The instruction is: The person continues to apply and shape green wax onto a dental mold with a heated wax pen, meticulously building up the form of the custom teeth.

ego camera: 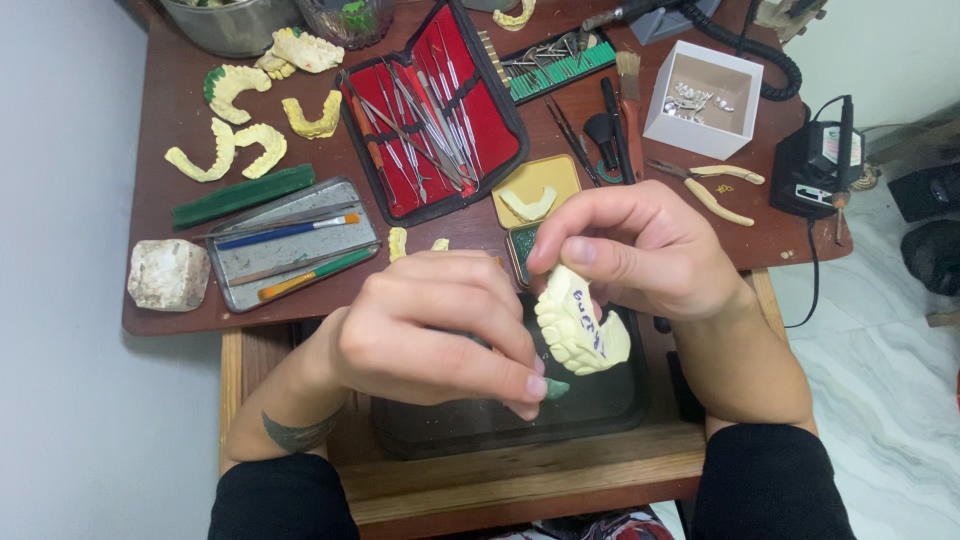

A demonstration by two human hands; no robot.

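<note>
Dental cast [578,330] pinched in right hand [640,250] fingers, beside left hand [430,330] fingertips

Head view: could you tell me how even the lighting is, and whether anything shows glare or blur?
Head view: soft, even light with faint shadows; the dental cast in the right hand is sharp; the left hand is crisp too; slight sheen on the metal tray and instruments in the red case; edges bow slightly.
</note>
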